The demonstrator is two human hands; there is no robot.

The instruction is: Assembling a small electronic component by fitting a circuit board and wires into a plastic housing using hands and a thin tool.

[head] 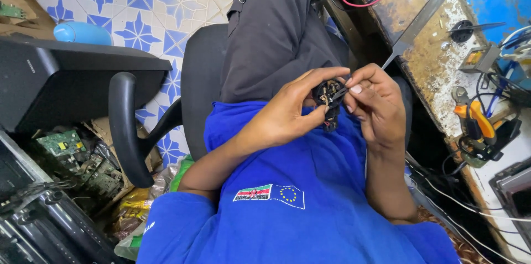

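left hand (282, 117) clamps small black plastic connector part (328, 96) | long axis upright | right hand (376, 101) pinches its top, just beside

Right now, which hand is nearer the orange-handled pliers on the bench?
The right hand: it pinches the small black part just short of the orange-handled pliers. The left hand holds that part from its far side.

Two bare hands are counted, the left hand (287, 114) and the right hand (376, 103), with one small black electrical part with metal contacts (329, 95) between them. One black swivel chair (166, 92) is seen, one pair of orange-handled pliers (475, 120), one flat grey metal tool (415, 26), and two green circuit boards (61, 142) (11, 11).
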